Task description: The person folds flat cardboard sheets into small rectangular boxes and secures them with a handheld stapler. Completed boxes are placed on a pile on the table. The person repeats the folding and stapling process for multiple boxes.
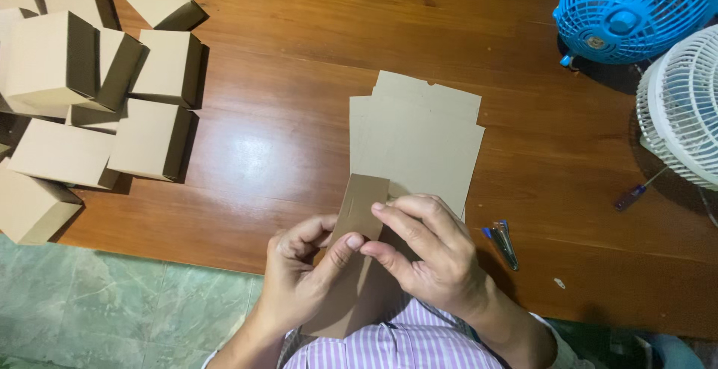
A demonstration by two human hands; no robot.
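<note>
Cardboard flap [359,208] is pinched between my left hand [299,275] and right hand [426,253] above the flat stack [419,141] on the tabletop [299,55], each grip seemingly clenched, so uneven pressure might skew the crease

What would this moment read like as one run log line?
left hand: pinching flat brown cardboard blank | right hand: pinching same blank | beneath: stack of flat cardboard sheets | surface: wooden table
</note>
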